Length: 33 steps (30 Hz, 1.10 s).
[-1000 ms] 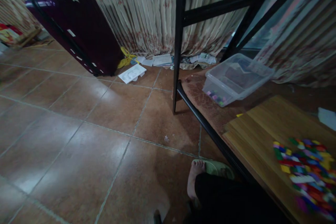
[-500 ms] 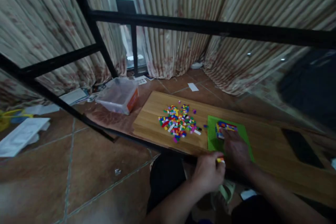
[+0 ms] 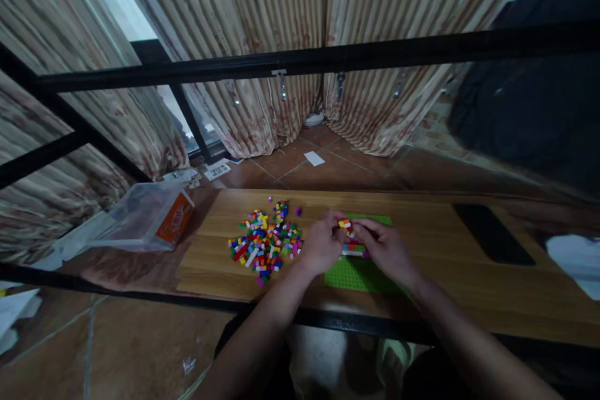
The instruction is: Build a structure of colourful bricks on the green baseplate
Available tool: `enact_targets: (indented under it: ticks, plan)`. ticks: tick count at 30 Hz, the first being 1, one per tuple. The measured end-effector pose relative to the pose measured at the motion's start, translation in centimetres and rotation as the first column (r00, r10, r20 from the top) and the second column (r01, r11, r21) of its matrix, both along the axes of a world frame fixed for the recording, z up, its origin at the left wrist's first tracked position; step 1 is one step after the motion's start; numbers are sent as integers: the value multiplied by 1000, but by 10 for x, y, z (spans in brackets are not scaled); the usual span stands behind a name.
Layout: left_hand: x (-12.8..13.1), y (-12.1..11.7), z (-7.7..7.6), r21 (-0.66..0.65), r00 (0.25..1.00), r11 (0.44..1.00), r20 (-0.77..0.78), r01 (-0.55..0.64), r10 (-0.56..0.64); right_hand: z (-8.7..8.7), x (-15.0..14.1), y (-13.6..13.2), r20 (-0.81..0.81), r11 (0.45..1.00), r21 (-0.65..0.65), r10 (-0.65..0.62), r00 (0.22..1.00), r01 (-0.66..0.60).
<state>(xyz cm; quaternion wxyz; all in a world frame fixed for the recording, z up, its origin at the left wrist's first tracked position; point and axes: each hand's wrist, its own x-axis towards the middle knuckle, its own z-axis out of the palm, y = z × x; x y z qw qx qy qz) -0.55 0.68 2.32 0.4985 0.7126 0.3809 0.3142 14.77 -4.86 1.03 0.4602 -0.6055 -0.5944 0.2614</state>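
Over the green baseplate [image 3: 360, 278], my left hand [image 3: 323, 245] pinches a few small yellow, white and red toy bricks [image 3: 345, 225]. From the other side comes my right hand [image 3: 388, 253], its thumb and fingers closed on the same little cluster. Just below the fingertips, a low multicoloured brick build [image 3: 354, 250] sits on the baseplate, partly covered by both hands. Whether the cluster touches that build, I cannot tell. To the left of my hands lies a loose pile of colourful toy bricks [image 3: 265, 242].
The wooden tabletop [image 3: 422, 231] carries a black phone-like slab [image 3: 492, 233] and white paper or plastic [image 3: 576, 262] on the right. A clear plastic box [image 3: 135, 215] with an orange label stands left. A dark metal bar [image 3: 309, 62] crosses beyond the table.
My view has turned right. My left hand has moved from the table's front edge up over the baseplate, carrying its small bricks. My right hand has shifted from the build to those bricks.
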Motion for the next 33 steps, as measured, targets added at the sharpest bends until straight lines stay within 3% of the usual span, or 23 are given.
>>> enact_targets:
  ticks: [3,10,20,28,33]
  plan:
    - [10,0,-1,-47,998,999,59,16,-13,-1,-2,0,-102,1000,2,7,995,-6]
    - [15,-10,-7,-74,995,995,63,-66,71,-7,-5,-5,-93,998,16,-60,994,61]
    - [13,-14,-24,7,980,981,-26,-196,196,-10,-20,-7,99,987,85,-148,984,140]
    - [8,-8,-23,21,965,966,-42,-258,259,-16,14,1,161,972,81,-232,959,222]
    - [0,-2,-23,56,933,946,-159,-319,324,-18,25,0,261,985,60,-171,950,161]
